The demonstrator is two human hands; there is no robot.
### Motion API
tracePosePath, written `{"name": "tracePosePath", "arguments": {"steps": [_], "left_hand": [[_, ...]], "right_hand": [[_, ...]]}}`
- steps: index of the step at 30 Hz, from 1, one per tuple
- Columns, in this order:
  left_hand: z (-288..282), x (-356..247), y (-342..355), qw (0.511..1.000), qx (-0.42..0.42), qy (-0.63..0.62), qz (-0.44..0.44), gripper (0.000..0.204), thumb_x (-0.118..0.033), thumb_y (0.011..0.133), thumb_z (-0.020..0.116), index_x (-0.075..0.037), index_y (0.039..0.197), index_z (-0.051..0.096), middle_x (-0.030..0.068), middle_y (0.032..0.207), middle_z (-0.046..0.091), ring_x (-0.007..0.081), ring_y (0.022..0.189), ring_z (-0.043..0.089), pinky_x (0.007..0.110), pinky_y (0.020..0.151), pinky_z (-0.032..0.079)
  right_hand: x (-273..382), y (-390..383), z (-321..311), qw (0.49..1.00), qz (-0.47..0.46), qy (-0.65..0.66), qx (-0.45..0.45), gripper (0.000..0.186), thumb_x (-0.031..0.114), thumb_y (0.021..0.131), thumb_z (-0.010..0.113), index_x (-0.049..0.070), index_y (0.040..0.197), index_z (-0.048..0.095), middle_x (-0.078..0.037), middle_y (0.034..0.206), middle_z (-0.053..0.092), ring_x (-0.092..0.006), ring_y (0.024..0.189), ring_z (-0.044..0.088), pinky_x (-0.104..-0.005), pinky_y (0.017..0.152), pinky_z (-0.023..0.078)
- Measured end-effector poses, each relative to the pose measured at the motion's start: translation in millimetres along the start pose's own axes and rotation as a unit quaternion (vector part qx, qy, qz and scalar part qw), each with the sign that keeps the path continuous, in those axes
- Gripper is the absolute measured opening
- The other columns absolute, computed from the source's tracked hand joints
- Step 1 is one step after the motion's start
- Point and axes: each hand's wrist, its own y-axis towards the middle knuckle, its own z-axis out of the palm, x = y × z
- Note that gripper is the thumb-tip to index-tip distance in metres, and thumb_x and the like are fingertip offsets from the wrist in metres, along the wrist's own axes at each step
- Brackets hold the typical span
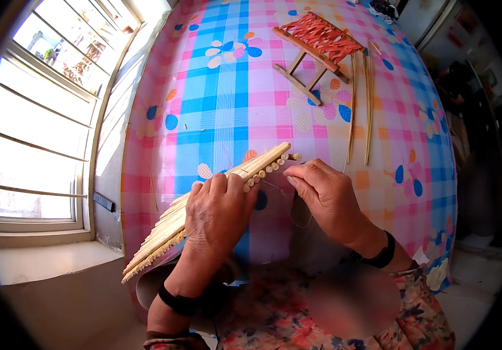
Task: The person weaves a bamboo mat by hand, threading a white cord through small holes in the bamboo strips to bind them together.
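A mat of pale, dry plant stalks [159, 238] laid side by side runs slantwise from the lower left to the middle, its round cut ends stepping along the edge. My left hand [219, 204] is closed over its upper part, with the fingers across the stalks and the thumb side near the cut ends. Just right of those ends my right hand [328, 195] pinches thumb and forefinger together. A fine thread [302, 224] loops below this hand, and a thin line reaches from the pinch toward the stalks. Whether a needle sits between the fingertips is too small to tell.
A small wooden folding stool [303, 71] with a red woven seat lies at the far right on the checked, flowered cover [262, 93]. Long thin stalks [369, 116] lie beside it. A barred window [35, 149] and a black oblong object [104, 202] are at the left.
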Motion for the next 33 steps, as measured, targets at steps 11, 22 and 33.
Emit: {"name": "tracePosePath", "arguments": {"steps": [11,22,33], "left_hand": [[1.6,18.5,29.3,0.999,0.021,0.019,-0.028,0.035,-0.036,0.088,0.059,-0.005,0.071,0.056,0.0130,0.069,0.058,0.0319,0.064,0.061,0.042,0.061,0.047],[4.4,22.1,36.9,1.000,0.006,0.030,-0.003,0.030,-0.033,0.089,0.058,-0.007,0.074,0.055,0.0115,0.068,0.058,0.0329,0.064,0.062,0.043,0.061,0.049],[15.0,17.8,32.4,0.999,-0.015,0.043,0.021,0.032,-0.037,0.089,0.057,-0.009,0.072,0.055,0.0087,0.068,0.059,0.0292,0.063,0.062,0.040,0.062,0.047]], "right_hand": [[-5.3,34.1,33.1,0.919,0.190,0.343,0.040,0.012,0.004,0.090,0.056,-0.003,0.100,0.059,-0.009,0.076,0.060,-0.0106,0.058,0.059,-0.0275,0.055,0.048],[-23.1,41.5,45.9,0.952,0.132,0.272,0.049,0.024,0.021,0.093,0.053,0.000,0.101,0.062,-0.019,0.089,0.065,-0.0287,0.083,0.064,-0.0367,0.075,0.049],[-19.9,24.9,38.6,0.987,0.086,0.134,0.015,0.019,0.022,0.092,0.052,0.004,0.088,0.057,-0.019,0.078,0.062,-0.0400,0.076,0.060,-0.0470,0.064,0.046]]}}
